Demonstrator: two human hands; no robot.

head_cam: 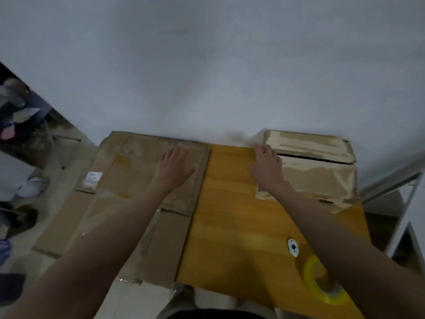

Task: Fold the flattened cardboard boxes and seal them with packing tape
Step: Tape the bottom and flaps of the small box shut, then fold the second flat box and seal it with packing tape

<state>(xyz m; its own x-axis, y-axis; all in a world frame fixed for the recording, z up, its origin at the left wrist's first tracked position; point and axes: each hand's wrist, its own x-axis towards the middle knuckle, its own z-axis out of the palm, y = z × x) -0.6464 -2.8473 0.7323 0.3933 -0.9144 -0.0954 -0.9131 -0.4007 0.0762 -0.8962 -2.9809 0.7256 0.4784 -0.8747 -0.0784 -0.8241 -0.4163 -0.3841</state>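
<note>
A: Where do the hands stand?

B: The left hand (176, 165) lies flat, fingers straight, on the flattened brown cardboard sheet (128, 180) overhanging the yellow wooden table (232, 215). The right hand (268, 166) curls over the near-left corner of the taped, folded cardboard box (319, 171).

A: The risk?

B: Probably the sheet sliding off. The yellow packing tape roll (322, 282) sits near the table's front edge, under the right forearm, and could get knocked.

Both bare forearms extend forward, well apart. The left hand (173, 165) lies palm down with fingers straight and slightly spread. The right hand (266, 168) is palm down, fingers bent at the far end.
</note>
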